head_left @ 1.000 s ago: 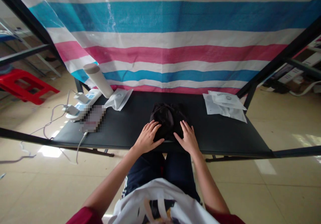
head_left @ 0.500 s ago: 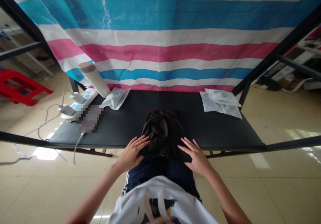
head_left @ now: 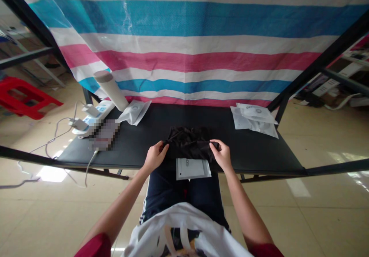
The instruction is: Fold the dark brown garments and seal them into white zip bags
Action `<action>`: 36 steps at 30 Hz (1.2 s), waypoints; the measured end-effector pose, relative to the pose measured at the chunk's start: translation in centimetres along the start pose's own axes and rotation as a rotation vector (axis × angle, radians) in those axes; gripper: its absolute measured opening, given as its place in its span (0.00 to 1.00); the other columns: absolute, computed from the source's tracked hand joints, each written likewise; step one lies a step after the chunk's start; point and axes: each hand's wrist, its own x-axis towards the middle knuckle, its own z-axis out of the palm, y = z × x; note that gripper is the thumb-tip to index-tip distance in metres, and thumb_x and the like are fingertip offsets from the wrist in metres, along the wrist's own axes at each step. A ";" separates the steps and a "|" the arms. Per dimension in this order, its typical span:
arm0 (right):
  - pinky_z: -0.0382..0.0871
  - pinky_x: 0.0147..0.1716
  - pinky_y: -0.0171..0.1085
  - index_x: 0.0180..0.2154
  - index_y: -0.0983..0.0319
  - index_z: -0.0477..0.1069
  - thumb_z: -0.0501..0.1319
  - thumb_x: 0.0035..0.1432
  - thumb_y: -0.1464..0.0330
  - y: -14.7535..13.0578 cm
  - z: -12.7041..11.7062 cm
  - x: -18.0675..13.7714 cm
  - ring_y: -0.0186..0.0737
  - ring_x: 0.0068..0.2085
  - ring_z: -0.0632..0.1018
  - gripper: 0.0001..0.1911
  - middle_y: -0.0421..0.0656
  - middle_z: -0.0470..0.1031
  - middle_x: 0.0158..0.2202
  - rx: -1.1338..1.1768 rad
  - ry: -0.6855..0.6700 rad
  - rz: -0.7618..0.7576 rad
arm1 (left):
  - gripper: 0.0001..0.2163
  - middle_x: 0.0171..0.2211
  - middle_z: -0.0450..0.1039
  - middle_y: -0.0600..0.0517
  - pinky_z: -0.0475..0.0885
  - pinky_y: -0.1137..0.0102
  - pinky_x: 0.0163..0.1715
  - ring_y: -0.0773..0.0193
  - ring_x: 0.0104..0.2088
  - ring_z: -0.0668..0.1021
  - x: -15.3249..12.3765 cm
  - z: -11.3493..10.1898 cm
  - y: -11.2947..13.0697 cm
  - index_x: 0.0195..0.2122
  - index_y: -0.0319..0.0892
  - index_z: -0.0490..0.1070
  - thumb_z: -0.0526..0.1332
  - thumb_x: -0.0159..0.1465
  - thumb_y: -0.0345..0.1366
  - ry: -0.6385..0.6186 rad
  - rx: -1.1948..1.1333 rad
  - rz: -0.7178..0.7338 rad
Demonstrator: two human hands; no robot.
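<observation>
A crumpled black cloth [head_left: 188, 143] lies on the black table [head_left: 253, 153], near its front edge. My left hand [head_left: 155, 156] pinches the cloth's left corner. At the right corner, my right hand [head_left: 221, 155] grips it too, so the near edge is lifted. Under that raised edge a white plastic packet [head_left: 192, 168] with printed letters lies flat at the table's front edge, between my hands.
Several white packets [head_left: 255, 118] lie at the back right. At the back left are another white packet [head_left: 135, 112], a white cylinder [head_left: 111, 90], a power strip with chargers [head_left: 89, 118] and a blurred flat device [head_left: 104, 135]. A striped tarp [head_left: 190, 45] hangs behind. A red stool [head_left: 24, 102] stands left.
My hands went from resting flat on the cloth to gripping its two near corners. The near edge lifted and folded back, uncovering the white packet underneath.
</observation>
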 end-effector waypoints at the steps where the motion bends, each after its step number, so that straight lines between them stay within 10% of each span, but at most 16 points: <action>1: 0.69 0.29 0.35 0.41 0.64 0.77 0.59 0.59 0.55 0.1 0.4 0.7 0.40 0.29 0.76 0.20 0.46 0.79 0.33 -0.018 0.008 -0.011 | 0.13 0.26 0.72 0.53 0.64 0.71 0.27 0.63 0.26 0.74 0.6 0.0 0.0 0.32 0.44 0.67 0.55 0.65 0.48 0.018 0.019 -0.015; 17: 0.74 0.42 0.42 0.53 0.61 0.71 0.74 0.41 0.64 1.8 1.3 7.0 0.47 0.41 0.82 0.35 0.46 0.81 0.42 -0.530 -0.227 0.142 | 0.24 0.43 0.71 0.43 0.68 0.56 0.50 0.46 0.48 0.72 7.6 0.2 -1.8 0.46 0.40 0.72 0.65 0.50 0.45 -0.201 0.217 0.024; 23: 0.74 0.40 0.41 0.45 0.64 0.75 0.75 0.38 0.68 3.6 1.5 8.5 0.47 0.39 0.82 0.28 0.49 0.82 0.38 -0.310 -0.296 0.224 | 0.12 0.34 0.72 0.47 0.71 0.62 0.40 0.50 0.40 0.75 8.3 0.1 -1.1 0.32 0.42 0.71 0.64 0.47 0.37 -0.262 0.108 0.068; 36: 0.72 0.47 0.46 0.38 0.65 0.77 0.67 0.44 0.66 4.5 1.7 7.0 0.48 0.42 0.80 0.16 0.48 0.82 0.40 0.255 -0.183 0.112 | 0.16 0.34 0.76 0.50 0.74 0.64 0.40 0.57 0.38 0.79 6.3 1.5 -0.8 0.40 0.38 0.69 0.63 0.49 0.35 -0.249 -0.603 0.046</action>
